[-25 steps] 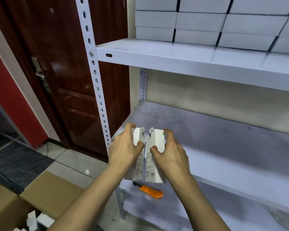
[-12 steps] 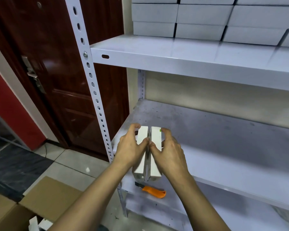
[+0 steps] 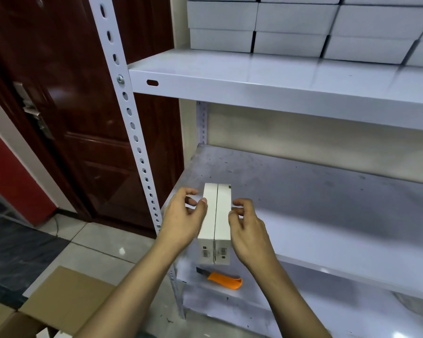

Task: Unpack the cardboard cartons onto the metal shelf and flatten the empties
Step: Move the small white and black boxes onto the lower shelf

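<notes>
Two white boxes (image 3: 220, 220) stand touching at the metal shelf's (image 3: 327, 206) front left. My left hand (image 3: 181, 223) and right hand (image 3: 249, 230) flank them, loosely curled, gripping nothing. Probably light, stiff card: pinch the flat sides.

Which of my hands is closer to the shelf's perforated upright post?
Left. The left hand is just right of the post, on the near side of the two white boxes; the right hand is beyond them, farther away.
</notes>
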{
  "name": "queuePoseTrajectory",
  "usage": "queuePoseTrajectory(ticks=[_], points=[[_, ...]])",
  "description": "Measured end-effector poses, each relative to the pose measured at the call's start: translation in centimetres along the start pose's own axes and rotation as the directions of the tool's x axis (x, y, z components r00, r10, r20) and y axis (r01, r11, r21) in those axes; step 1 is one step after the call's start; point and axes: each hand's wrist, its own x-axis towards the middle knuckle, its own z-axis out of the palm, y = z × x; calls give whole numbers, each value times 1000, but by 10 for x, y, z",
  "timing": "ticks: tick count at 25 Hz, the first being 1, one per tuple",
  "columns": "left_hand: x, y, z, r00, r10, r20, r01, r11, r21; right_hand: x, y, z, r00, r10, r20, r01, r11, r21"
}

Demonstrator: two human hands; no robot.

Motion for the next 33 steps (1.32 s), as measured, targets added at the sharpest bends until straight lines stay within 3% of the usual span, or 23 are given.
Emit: queuePoseTrajectory(ticks=[4, 8, 12, 18, 29, 33], points=[[-25, -5, -19, 998, 37, 59, -34, 998, -49, -8, 8, -1, 998, 59, -37, -55, 994, 99], [-44, -9, -22, 958, 189, 214, -195, 981, 11, -17, 11, 4, 991, 90, -103, -71, 981, 180], [-43, -18, -24, 909, 294, 295, -304, 953, -12, -27, 8, 10, 991, 106, -80, -88, 976, 197], [-37, -27, -28, 908, 245, 341, -217, 969, -118, -33, 3, 20, 989, 110, -103, -89, 978, 187], [13, -29, -20, 917, 219, 335, -248, 968, 46, 20, -3, 38, 989, 82, -119, -57, 977, 204], [31, -26, -13, 945, 203, 255, -235, 966, 104, 50, -3, 38, 994, 46, -97, -26, 980, 198]])
